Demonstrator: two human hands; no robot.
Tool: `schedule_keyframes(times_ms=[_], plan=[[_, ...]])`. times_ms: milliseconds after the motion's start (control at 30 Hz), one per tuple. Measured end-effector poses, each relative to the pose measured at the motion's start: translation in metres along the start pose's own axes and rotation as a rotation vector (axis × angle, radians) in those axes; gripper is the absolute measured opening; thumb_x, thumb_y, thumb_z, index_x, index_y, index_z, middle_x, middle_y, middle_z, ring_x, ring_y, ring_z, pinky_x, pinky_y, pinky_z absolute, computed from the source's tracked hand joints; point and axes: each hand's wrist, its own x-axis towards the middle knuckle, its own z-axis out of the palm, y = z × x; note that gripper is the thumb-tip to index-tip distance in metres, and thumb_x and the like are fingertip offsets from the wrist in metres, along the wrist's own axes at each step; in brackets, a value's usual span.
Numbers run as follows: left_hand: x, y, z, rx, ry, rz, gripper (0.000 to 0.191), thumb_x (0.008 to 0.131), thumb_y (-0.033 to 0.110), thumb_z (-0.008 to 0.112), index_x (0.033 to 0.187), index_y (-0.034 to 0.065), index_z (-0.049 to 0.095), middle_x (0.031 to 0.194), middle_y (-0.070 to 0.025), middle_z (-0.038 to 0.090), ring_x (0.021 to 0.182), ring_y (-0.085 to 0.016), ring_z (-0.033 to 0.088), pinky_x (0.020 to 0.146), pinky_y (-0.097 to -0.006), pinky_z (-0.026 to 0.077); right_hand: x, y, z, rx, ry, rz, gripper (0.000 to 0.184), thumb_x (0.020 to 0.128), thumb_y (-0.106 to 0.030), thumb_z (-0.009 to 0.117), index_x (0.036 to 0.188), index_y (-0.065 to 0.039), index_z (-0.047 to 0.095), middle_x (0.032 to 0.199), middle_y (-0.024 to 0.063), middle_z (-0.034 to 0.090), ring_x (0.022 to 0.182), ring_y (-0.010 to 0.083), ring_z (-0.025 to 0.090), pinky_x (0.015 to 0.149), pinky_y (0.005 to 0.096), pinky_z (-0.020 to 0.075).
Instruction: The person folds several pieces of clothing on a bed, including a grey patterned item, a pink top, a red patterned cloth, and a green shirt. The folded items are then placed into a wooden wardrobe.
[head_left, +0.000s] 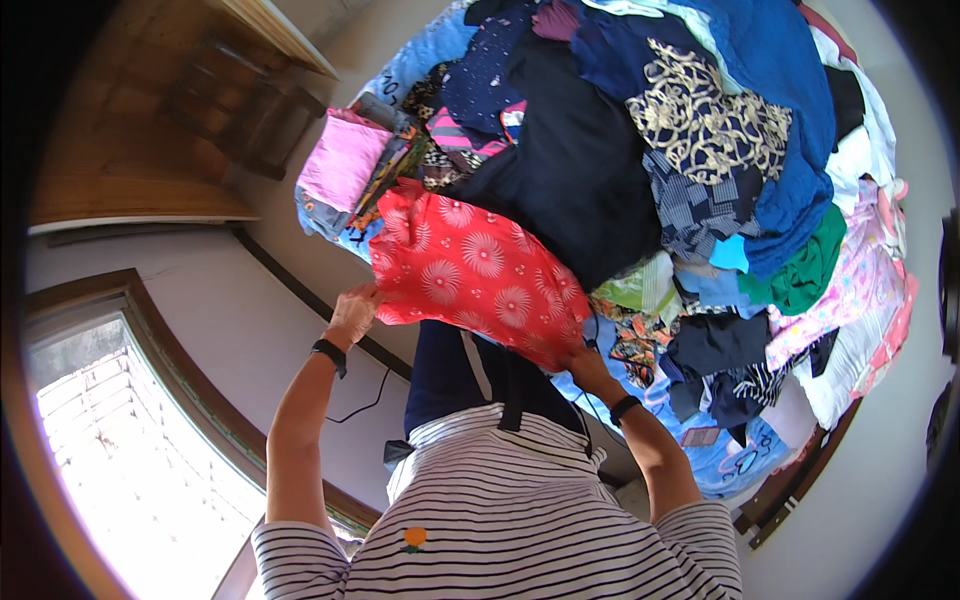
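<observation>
A red cloth garment with white starburst prints is stretched between my two hands over the near edge of the bed. My left hand grips its left corner, fingers closed on the fabric. At the lower right corner my right hand holds the same cloth. The garment's far side lies against a black garment on the heap. Just beyond its left end sits a stack of folded clothes with a pink folded cloth on top.
Mixed clothes cover the bed, among them a blue cloth, a patterned navy-and-cream garment and a green cloth. A blue printed bedsheet shows at the near right. Left stand a wooden door and a bright barred window.
</observation>
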Motion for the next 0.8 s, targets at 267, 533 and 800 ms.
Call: schedule_keyframes(times_ms=[267, 533, 800], plan=[[-0.004, -0.013, 0.011, 0.022, -0.040, -0.061, 0.023, 0.072, 0.003, 0.060, 0.094, 0.0088, 0.063, 0.096, -0.0098, 0.062, 0.092, -0.031, 0.062, 0.076, -0.0403, 0.053, 0.019, -0.013, 0.021, 0.113, -0.370, 0.040, 0.022, 0.077, -0.007, 0.060, 0.098, -0.011, 0.066, 0.094, 0.0169, 0.064, 0.091, 0.0372, 0.063, 0.075, 0.0462, 0.0506], [0.007, -0.020, 0.003, 0.095, -0.085, -0.013, 0.021, 0.070, 0.001, 0.062, 0.090, 0.0080, 0.061, 0.091, -0.0101, 0.059, 0.088, -0.031, 0.061, 0.072, -0.0422, 0.053, 0.049, -0.025, 0.021, 0.463, -0.004, 0.072, 0.048, 0.089, -0.026, 0.059, 0.132, -0.010, 0.047, 0.114, 0.0238, 0.061, 0.106, 0.0433, 0.057, 0.089, 0.0463, 0.0466], [0.007, -0.015, -0.010, 0.025, -0.098, 0.025, 0.029, 0.069, -0.002, 0.060, 0.097, 0.0089, 0.061, 0.093, -0.0108, 0.060, 0.091, -0.033, 0.060, 0.075, -0.0431, 0.052, 0.056, -0.039, 0.004, 0.302, 0.067, 0.611, 0.060, 0.091, -0.030, 0.053, 0.142, -0.004, 0.034, 0.114, 0.0252, 0.062, 0.083, 0.0427, 0.064, 0.072, 0.0520, 0.0497]])
